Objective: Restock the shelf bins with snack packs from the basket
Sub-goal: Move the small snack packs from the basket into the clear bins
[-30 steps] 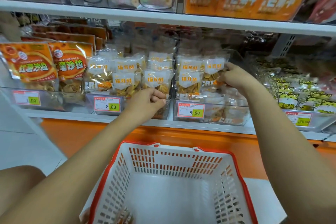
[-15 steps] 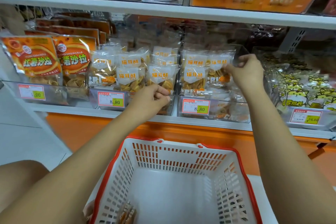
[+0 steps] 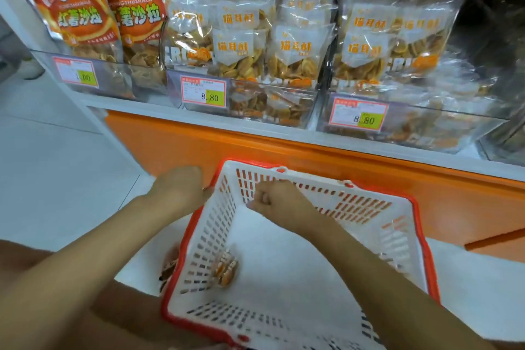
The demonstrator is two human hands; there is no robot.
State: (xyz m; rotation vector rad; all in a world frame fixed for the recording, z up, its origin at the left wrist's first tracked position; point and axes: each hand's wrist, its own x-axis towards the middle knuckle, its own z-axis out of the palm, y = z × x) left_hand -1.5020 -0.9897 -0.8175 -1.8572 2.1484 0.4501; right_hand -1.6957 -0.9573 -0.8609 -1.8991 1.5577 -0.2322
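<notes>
Head view: restocking stood at the fetching step. The right hand (image 3: 279,203) hovered inside the basket (image 3: 420,236), fingers clenched on nothing. The left hand (image 3: 177,187) lay at its rim, its fingers hidden, so I could not tell its grip. One snack pack (image 3: 225,268) lay on the basket floor. The next move probably called for dipping lower, pinching that pack and lifting it to one of three shelf bins (image 3: 272,111).

There are two orange foil snack bags (image 3: 76,8), three red-bordered price tags (image 3: 204,92) and three clear plastic shelf bins (image 3: 176,88). Clear snack packs with white labels (image 3: 295,48) number at least eight; more behind are blurred. One red-rimmed white plastic basket (image 3: 369,207) holds one small orange-filled pack (image 3: 225,268).
</notes>
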